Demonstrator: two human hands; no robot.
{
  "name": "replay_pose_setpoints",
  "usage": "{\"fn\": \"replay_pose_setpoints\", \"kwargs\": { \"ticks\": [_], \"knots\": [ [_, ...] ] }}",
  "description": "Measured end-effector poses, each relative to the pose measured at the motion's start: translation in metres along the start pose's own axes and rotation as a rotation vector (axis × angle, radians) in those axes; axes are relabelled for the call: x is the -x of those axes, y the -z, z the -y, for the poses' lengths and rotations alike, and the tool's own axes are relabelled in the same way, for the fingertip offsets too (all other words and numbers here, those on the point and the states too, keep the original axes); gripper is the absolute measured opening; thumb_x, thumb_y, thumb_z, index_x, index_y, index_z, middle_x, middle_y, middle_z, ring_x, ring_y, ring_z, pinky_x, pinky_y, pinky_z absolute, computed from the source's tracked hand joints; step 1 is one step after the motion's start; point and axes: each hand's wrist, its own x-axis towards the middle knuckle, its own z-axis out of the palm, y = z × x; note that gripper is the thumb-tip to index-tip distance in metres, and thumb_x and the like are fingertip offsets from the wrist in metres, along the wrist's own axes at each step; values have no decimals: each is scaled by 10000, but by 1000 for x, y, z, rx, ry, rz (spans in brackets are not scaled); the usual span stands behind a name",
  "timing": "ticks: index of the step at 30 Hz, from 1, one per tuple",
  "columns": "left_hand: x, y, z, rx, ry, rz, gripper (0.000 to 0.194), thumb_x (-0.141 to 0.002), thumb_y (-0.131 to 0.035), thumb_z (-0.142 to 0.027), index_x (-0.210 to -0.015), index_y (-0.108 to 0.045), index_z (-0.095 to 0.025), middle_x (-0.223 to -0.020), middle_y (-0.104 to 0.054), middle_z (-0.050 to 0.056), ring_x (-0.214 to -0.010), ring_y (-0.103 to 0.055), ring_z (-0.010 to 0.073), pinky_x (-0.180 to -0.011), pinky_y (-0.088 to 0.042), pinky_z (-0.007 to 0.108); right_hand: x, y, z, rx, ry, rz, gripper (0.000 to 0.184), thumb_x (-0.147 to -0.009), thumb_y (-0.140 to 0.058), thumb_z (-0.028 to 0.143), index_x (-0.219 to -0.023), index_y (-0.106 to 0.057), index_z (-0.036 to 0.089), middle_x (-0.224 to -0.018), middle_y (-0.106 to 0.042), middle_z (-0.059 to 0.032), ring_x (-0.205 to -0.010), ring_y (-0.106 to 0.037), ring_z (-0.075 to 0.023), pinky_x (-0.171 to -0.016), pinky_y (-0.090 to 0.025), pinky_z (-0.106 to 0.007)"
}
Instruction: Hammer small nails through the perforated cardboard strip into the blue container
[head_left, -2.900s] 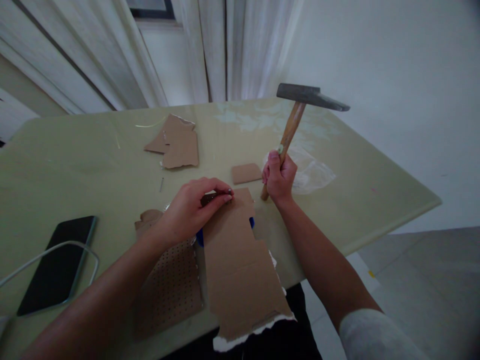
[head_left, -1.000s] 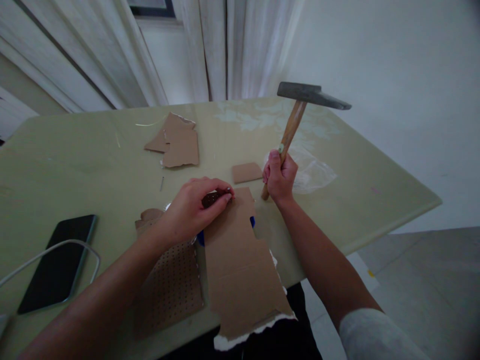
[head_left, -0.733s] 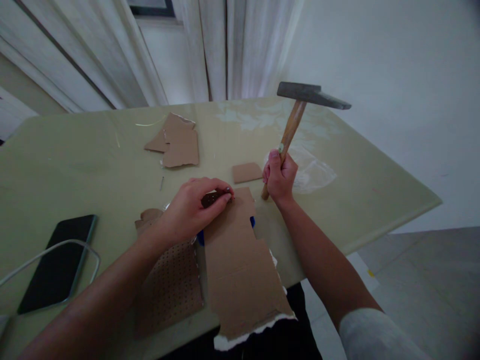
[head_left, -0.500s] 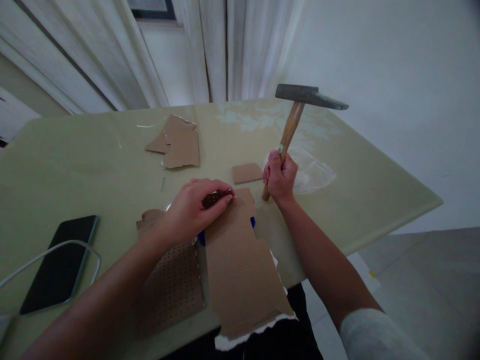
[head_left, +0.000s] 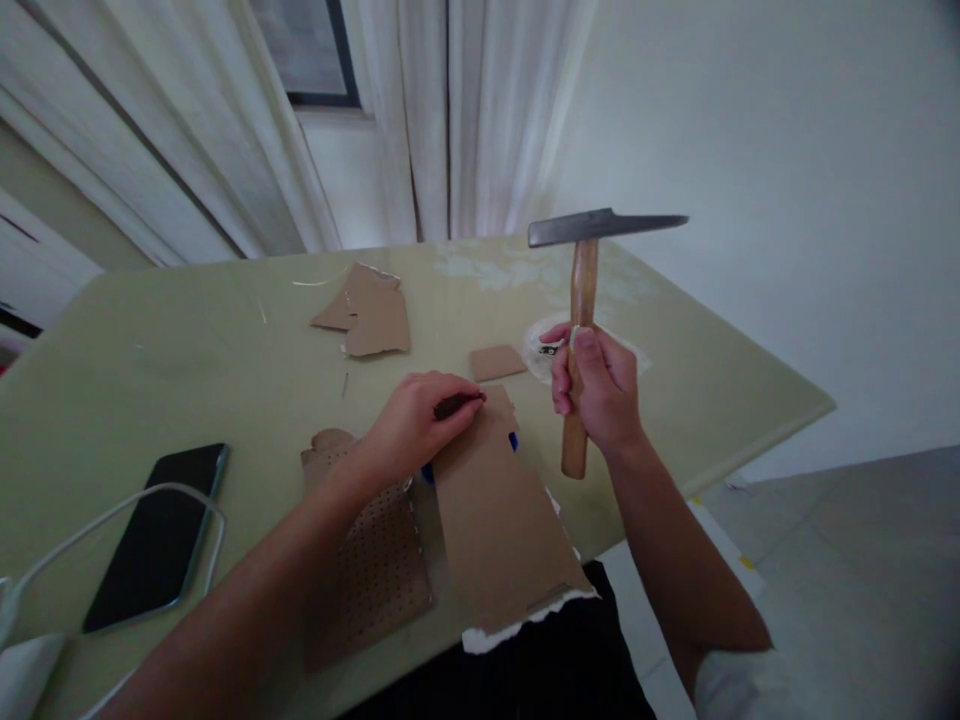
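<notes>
Hammer [head_left: 582, 300]: handle upright inside the right hand's [head_left: 600, 385] clenched fingers, head above them (butt below); wrist raised. Left hand [head_left: 424, 425]: thumb and fingertips pinched together over cardboard strip [head_left: 502, 520].

The scene is dimly and softly lit, with a cool cast. The white curtains [head_left: 420, 120] and the pale wall [head_left: 720, 200] are rendered brightest, while the forearms are left in shade. A faint sheen is thrown on the tabletop [head_left: 247, 380]. Fine detail is smeared slightly (small holes in the perforated cardboard [head_left: 382, 560] are softened), and wide-angle stretching is seen towards the edges.
</notes>
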Motion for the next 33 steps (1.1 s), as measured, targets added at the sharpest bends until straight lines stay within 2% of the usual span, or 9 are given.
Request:
{"fn": "replay_pose_setpoints", "kwargs": {
  "ticks": [3,7,10,14,18,21,25,28,33],
  "knots": [
    [0,-2,3,12,1,-12,226,-1009,-653,-352,-1046,-830,-215,-998,-846,64,-869,-759,200,-843,-581,329,23,20,33,171,-91,140,541,-1044,-551,709,-1077,-689,186,-607,-514,64,-374,-432,-69,-364,-322,-224],
    [0,-3,3,-1,5,-20,265,-995,-636,-380,-1042,-837,-214,-977,-846,67,-850,-751,206,-826,-574,334,48,43,75,561,-160,342,530,-1085,-496,659,-1046,-722,181,-577,-524,47,-437,-467,-86,-453,-364,-233],
    [0,-2,2,15,-1,-14,282,-983,-628,-385,-1048,-843,-215,-989,-851,69,-845,-751,205,-815,-570,327,62,46,101,795,-176,462,512,-1102,-475,604,-980,-733,179,-576,-558,18,-490,-493,-108,-507,-346,-256],
    [1,-3,5,-1,-27,-25,288,-979,-623,-395,-1042,-848,-227,-990,-855,67,-861,-757,211,-834,-568,330,73,40,123,942,-150,512,483,-1103,-466,556,-906,-719,194,-598,-570,-3,-539,-501,-128,-547,-307,-277],
    [1,-5,9,-12,-38,-30,280,-978,-631,-388,-1044,-850,-226,-1023,-858,75,-898,-771,222,-852,-562,338,76,30,131,970,-108,464,481,-1104,-456,564,-918,-706,198,-604,-570,3,-546,-512,-127,-561,-314,-275],
    [1,-5,9,-9,-42,-36,262,-968,-647,-375,-1037,-853,-228,-1010,-855,77,-886,-770,225,-838,-560,337,75,20,129,931,-112,415,482,-1109,-445,563,-914,-684,192,-592,-565,14,-520,-514,-117,-551,-331,-265],
    [1,-3,6,-40,-31,-29,245,-959,-655,-359,-1001,-855,-224,-939,-842,67,-800,-747,213,-769,-545,319,72,9,118,899,-193,474,429,-1104,-460,486,-941,-709,179,-578,-555,24,-476,-508,-105,-508,-336,-247],
    [1,-3,5,-39,-31,-32,239,-950,-660,-349,-998,-856,-222,-925,-842,66,-789,-738,208,-762,-541,314,70,10,114,828,-239,475,427,-1100,-467,491,-976,-725,175,-576,-545,31,-448,-508,-98,-467,-353,-227],
    [1,-6,9,-4,-39,-39,238,-949,-660,-341,-1018,-861,-234,-972,-854,58,-830,-750,205,-786,-536,312,67,14,113,706,-265,361,487,-1093,-434,577,-1018,-697,174,-587,-516,48,-412,-478,-86,-410,-378,-203]
  ]
}}
